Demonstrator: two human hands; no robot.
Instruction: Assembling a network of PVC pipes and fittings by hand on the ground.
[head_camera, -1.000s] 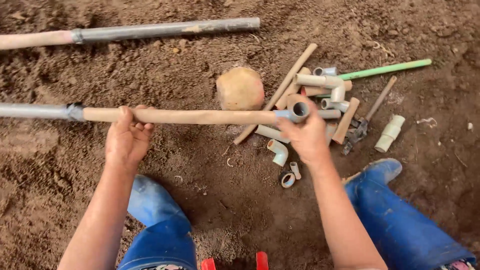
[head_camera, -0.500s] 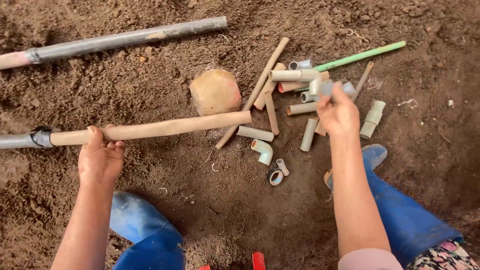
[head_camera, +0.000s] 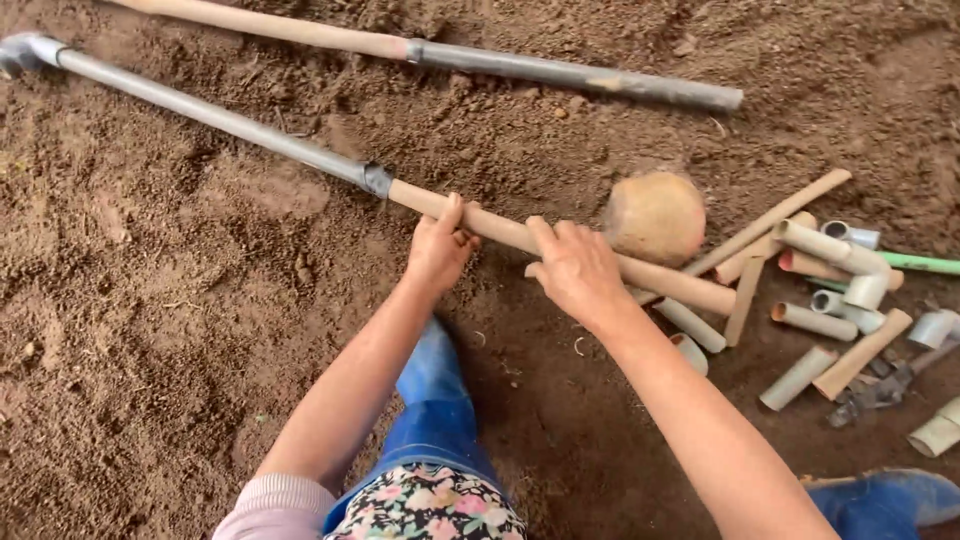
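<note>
- Head view: the left hand (head_camera: 438, 247) was wrapped around the long pipe (head_camera: 300, 155), fingers curled over its tan section just past the dark coupling (head_camera: 376, 180) that joined it to the grey section.
- Head view: the right hand (head_camera: 577, 270) lay over the same tan section further along, fingers bent across the top; whether it was fully closed around the pipe could not be told.
- The long pipe lay slantwise on the brown soil (head_camera: 170, 330), its grey end running to the upper left corner, its tan end stopping near the pile of offcuts (head_camera: 800, 320).
- Judged from the grip, the pipe would handle best with both hands kept apart along the tan length, so the joint at the coupling took no bending.
- Counted: two long pipes, the held one and a second pipe (head_camera: 560, 72) lying beyond it; one round tan stone (head_camera: 655, 215) just beside the held pipe; roughly a dozen short pieces and elbows in the pile, overlapping too much for an exact count; one green tube (head_camera: 925, 263).
</note>
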